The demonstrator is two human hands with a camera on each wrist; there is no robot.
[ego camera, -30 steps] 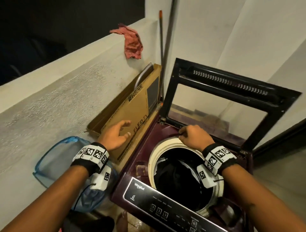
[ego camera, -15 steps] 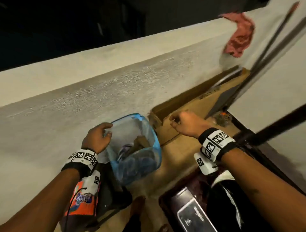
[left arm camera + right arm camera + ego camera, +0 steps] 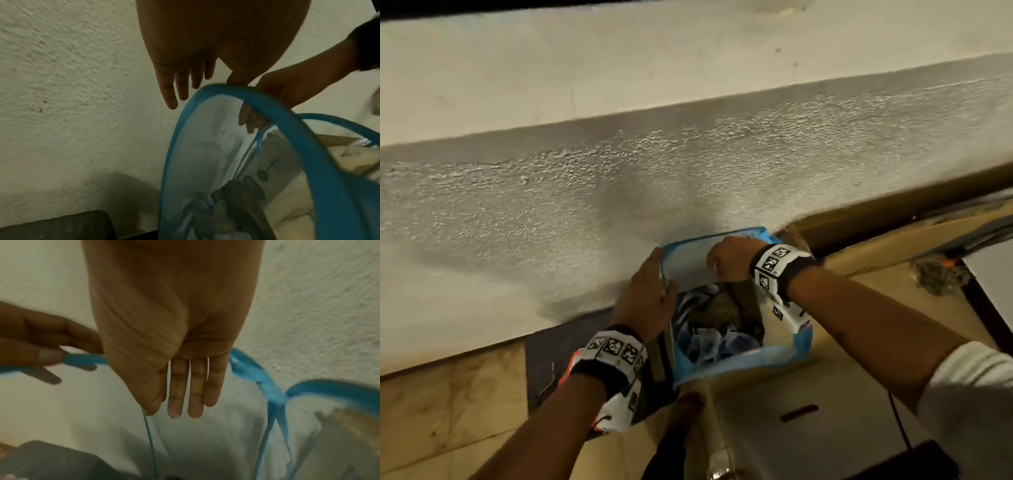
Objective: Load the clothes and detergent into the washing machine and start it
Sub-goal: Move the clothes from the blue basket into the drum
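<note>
Down at floor level beside the rough wall (image 3: 619, 192), we have both hands on one blue mesh laundry hamper (image 3: 743, 356). Our left hand (image 3: 645, 298) pinches the near-left rim, thumb inside and fingers outside, presumably to steady the floppy frame and keep the mouth spread. Our right hand (image 3: 732, 262) reaches over the far rim, fingers extended and relaxed inside the mesh, gripping nothing we can confirm; likely going for the load. Clothes (image 3: 717, 318) lie bunched at the hamper bottom: a dull olive piece over blue-and-white fabric, exact count not resolvable. An orange detergent pack (image 3: 575, 359) shows partly under the left wrist. Count: two hands, one hamper. Washing machine not clearly in view.
</note>
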